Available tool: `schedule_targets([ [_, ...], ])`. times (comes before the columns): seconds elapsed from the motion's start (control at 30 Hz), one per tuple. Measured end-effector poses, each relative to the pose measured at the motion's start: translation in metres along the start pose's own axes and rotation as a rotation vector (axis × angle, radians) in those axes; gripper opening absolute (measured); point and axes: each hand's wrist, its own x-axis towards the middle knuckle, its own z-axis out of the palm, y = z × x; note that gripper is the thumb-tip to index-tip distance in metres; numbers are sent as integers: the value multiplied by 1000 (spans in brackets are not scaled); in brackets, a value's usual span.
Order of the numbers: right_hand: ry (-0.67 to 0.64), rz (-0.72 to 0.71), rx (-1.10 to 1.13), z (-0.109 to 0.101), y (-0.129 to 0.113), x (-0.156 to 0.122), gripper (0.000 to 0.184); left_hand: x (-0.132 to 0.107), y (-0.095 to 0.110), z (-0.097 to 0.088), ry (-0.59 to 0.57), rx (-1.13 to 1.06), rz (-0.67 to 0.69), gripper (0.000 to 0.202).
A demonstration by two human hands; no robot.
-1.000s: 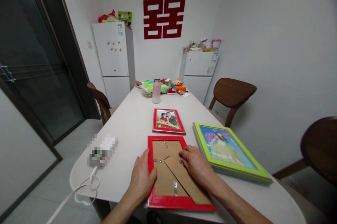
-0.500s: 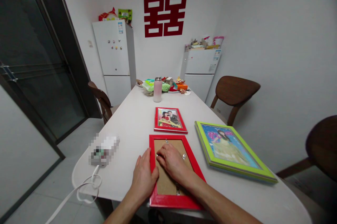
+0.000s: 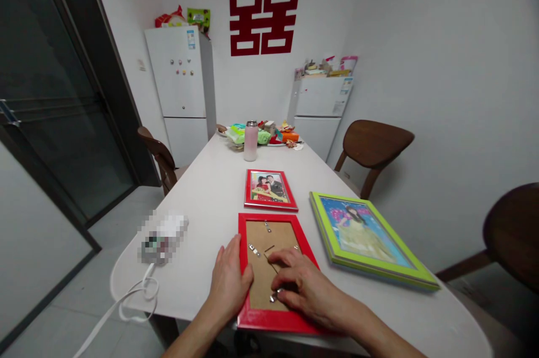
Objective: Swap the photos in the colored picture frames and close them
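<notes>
A red picture frame (image 3: pixel 243 268) lies face down at the near edge of the white table (image 3: pixel 210 195), its brown backing board (image 3: pixel 263 234) and small metal clips showing. My left hand (image 3: pixel 228 279) rests flat on the frame's left side, fingers stretched out. My right hand (image 3: pixel 298 288) lies on the backing board lower down, fingers curled at a metal clip (image 3: pixel 274 294) near the bottom edge.
A smaller red frame (image 3: pixel 269 188) with a photo lies just beyond, and a larger green frame (image 3: pixel 366 237) lies to the right. A blurred device (image 3: pixel 162 237) with a white cable sits at left. A pink bottle (image 3: pixel 251 142) and snacks stand far back. Wooden chairs surround the table.
My right hand moved from the right side of the backing board to its upper left, then down to the clip near the bottom edge. My left hand stayed on the frame's left side.
</notes>
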Motion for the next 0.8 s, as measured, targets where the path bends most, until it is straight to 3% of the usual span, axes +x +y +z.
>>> schedule_targets([
  [0.1,100,63,-66,-1,10,19,25,0,1,2,-2,0,6,55],
  [0.23,264,255,-257,0,32,55,27,1,5,4,-5,-12,23,55],
  [0.43,329,342,-322,12,46,77,27,3,7,8,-11,-35,40,56],
  [0.6,320,288,-293,5,36,58,35,2,7,7,1,-46,42,57],
  [0.7,251,234,-265,-3,28,27,32,1,8,6,-1,-57,27,57],
  [0.8,208,271,-289,-3,23,-6,34,1,10,4,-12,-61,13,57],
])
